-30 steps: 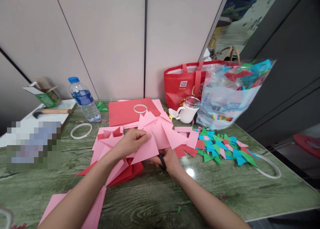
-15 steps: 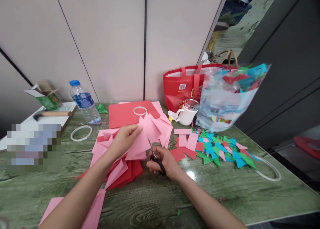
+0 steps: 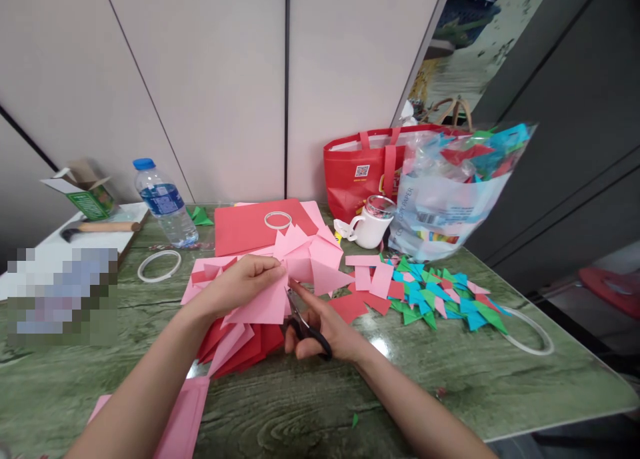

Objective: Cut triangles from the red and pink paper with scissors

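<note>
One pink sheet [image 3: 264,305], pinched in closed left hand [image 3: 250,282], above paper pile [image 3: 260,352]. One pair black-handled scissors [image 3: 303,326], looped in half-curled right hand [image 3: 331,320]; index finger newly extended toward left fingertips; cutting apparently paused.

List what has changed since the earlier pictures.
The left hand and its pink paper have shifted left, as has the right hand with the scissors. Neither hand has let go. The bottle, white mug and red bag stayed in place.
</note>
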Available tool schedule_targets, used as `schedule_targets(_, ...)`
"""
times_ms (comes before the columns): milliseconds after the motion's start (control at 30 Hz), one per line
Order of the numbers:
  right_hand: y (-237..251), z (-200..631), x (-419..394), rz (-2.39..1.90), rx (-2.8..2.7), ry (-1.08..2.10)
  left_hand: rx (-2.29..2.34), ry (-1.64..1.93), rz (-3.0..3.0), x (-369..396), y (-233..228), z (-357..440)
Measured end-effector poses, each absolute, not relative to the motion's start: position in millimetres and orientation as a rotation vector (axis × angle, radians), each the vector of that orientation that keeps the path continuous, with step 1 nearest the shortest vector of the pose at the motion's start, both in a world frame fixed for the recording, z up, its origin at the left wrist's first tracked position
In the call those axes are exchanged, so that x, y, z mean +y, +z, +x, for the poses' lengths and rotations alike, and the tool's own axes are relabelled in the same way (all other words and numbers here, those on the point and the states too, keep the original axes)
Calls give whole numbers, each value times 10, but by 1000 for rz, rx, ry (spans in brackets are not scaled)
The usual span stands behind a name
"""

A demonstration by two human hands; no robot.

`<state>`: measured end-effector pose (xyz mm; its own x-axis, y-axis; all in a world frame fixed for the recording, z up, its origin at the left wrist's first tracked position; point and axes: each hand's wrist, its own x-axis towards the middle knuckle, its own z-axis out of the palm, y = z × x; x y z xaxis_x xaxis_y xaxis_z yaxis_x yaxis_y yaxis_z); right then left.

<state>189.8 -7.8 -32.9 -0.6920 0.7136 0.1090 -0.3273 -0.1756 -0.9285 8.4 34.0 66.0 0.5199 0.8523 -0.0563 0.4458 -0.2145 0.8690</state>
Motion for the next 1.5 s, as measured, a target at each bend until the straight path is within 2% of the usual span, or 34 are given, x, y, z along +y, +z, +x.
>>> schedule_targets(300,-290,1893,-75,-635,-1395,1714,1097,561,1827,316,684,101)
schedule_targets(733,-266,1795,-74,-743,-1303,1507,1012,507,1955,297,490,284)
schedule_targets(1500,-317,1769,-71,-849,-1183,1533,1051,548,1893,291,472,320)
